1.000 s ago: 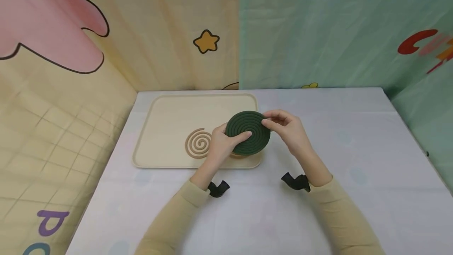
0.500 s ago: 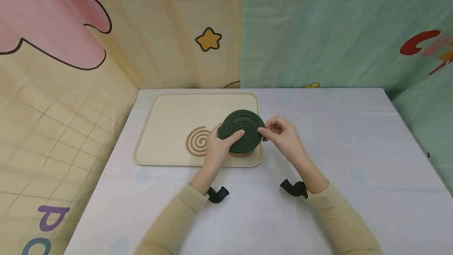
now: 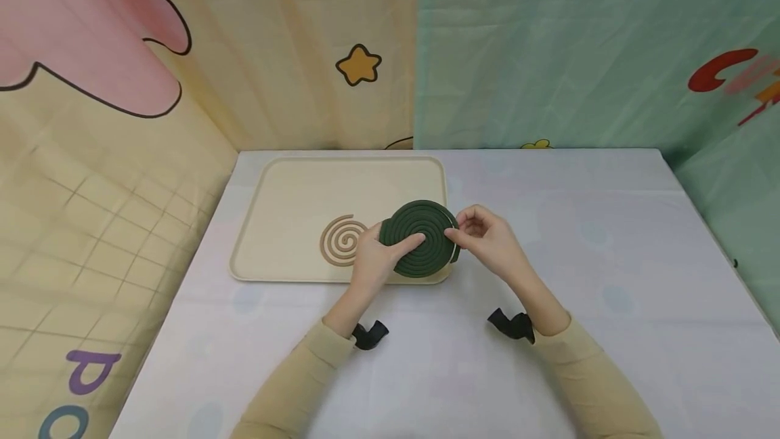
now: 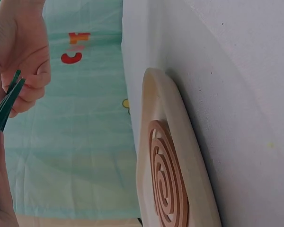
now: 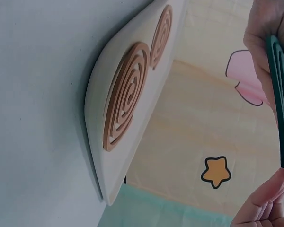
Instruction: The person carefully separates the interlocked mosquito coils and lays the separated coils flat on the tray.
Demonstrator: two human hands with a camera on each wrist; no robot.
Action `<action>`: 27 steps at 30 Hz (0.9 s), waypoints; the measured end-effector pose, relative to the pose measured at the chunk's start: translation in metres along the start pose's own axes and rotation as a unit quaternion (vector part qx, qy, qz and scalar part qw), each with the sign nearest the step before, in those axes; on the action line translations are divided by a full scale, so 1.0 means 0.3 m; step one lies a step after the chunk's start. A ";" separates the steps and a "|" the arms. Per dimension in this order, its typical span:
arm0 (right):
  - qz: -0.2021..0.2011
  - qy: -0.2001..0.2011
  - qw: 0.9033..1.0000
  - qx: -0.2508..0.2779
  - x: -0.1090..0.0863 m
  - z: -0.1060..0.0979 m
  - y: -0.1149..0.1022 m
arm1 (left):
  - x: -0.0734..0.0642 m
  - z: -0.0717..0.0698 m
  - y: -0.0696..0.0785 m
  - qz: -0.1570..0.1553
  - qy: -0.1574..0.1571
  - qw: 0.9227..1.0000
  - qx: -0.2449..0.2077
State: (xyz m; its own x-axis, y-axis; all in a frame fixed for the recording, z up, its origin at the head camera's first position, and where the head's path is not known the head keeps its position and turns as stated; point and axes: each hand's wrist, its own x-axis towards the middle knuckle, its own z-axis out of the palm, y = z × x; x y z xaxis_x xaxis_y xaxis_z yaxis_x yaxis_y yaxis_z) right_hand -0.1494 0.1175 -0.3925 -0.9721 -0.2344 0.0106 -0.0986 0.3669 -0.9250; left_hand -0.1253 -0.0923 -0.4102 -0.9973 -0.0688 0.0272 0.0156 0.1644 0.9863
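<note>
A dark green mosquito coil (image 3: pixel 420 214) is held above the right end of a cream tray (image 3: pixel 317 185). My left hand (image 3: pixel 376 257) grips it from the left, thumb across its face near the centre. With thumb and fingertips, my right hand (image 3: pixel 491 244) pinches the coil's right edge, where a narrow gap parts an outer strand from the rest. Seen edge-on in the right wrist view, the green coil (image 5: pixel 278 99) has layers slightly apart. On the tray lies a brown mosquito coil (image 3: pixel 332 242); a second brown coil (image 5: pixel 128 97) shows in the right wrist view, hidden from the head view.
A white cloth covers the table (image 3: pixel 597 249). Printed curtains (image 3: pixel 548 46) stand behind it and along both sides. Black bands (image 3: pixel 514 325) are at both wrists, near the sleeve cuffs.
The green coil has shifted slightly left, then a little nearer to me. A gap has appeared along its right edge, where my right hand pinches. My right hand has moved slightly down.
</note>
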 end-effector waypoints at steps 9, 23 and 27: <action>0.005 -0.050 0.998 -0.037 0.017 -0.028 0.001 | 0.014 -0.016 0.011 -0.020 -0.096 0.992 0.080; 0.036 -0.007 0.999 0.014 -0.002 0.012 0.037 | -0.029 0.034 -0.014 -0.061 -0.038 0.991 -0.117; 0.036 -0.014 0.999 0.000 -0.013 0.006 0.032 | -0.026 0.014 -0.013 -0.035 -0.047 0.997 -0.049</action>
State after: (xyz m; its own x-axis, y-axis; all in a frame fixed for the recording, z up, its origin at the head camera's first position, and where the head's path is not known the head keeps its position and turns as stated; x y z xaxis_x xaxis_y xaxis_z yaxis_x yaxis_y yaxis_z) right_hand -0.1462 0.1201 -0.4021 -0.9702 -0.2330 -0.0660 -0.0295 0.3844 -0.9227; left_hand -0.1178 -0.0881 -0.4149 -0.9985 0.0164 -0.0532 -0.0520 0.0660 0.9965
